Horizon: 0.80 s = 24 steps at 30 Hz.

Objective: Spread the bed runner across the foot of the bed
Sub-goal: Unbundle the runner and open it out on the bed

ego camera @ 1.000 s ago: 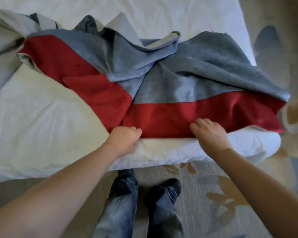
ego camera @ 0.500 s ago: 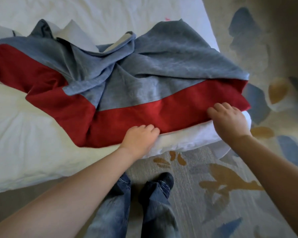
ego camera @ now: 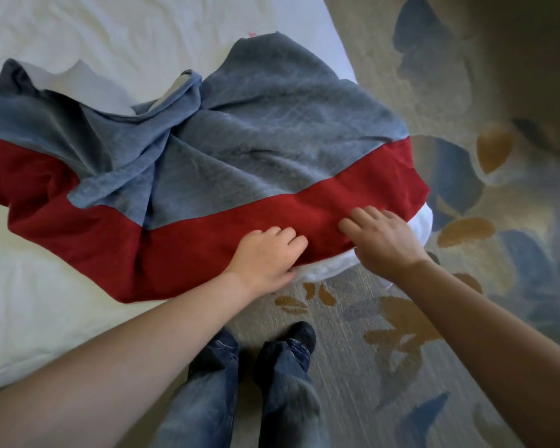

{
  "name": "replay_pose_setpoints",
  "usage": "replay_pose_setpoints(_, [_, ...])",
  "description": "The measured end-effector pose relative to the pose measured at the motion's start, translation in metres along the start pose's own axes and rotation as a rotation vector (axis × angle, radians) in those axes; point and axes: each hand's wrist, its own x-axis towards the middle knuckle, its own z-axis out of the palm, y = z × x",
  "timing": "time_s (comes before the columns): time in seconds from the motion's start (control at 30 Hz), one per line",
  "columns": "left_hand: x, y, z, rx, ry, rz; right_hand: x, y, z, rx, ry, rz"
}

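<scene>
The bed runner (ego camera: 272,150), grey-blue with a wide red border, lies rumpled across the foot of the white bed (ego camera: 46,286). Its left part is bunched and folded over itself, and its right end reaches the bed's corner. My left hand (ego camera: 265,257) grips the near red edge with curled fingers, the thumb tucked at the hem. My right hand (ego camera: 382,240) lies just to its right, fingers spread flat on the red border above the mattress edge; its thumb is hidden.
The white mattress corner (ego camera: 421,221) shows under the runner's right end. A patterned carpet (ego camera: 466,286) covers the floor to the right and in front. My legs in jeans (ego camera: 240,399) stand close to the bed's foot.
The view has swung toward the bed's right corner. My left hand slid right along the red edge. My right hand went out to the runner's right end, then came back close to the left.
</scene>
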Motion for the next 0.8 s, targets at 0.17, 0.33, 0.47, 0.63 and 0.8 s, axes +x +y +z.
replay_pose_setpoints(0.17, [0.021, 0.032, 0.009, -0.143, -0.128, -0.124, -0.003, 0.004, 0.0, 0.05, -0.217, 0.052])
replay_pose_setpoints(0.33, [0.033, 0.027, -0.001, -0.109, -0.115, -0.039, -0.004, 0.003, -0.012, 0.132, -0.351, 0.072])
replay_pose_setpoints(0.47, [0.052, 0.006, -0.027, -0.094, 0.045, -0.033, 0.012, 0.01, -0.031, 0.085, -0.278, 0.043])
replay_pose_setpoints(0.63, [0.087, -0.039, -0.06, -0.063, 0.205, -0.12, 0.062, 0.02, -0.055, 0.045, -0.144, 0.076])
replay_pose_setpoints(0.8, [0.109, -0.095, -0.07, -0.041, 0.251, -0.213, 0.106, 0.021, -0.059, 0.046, -0.052, 0.206])
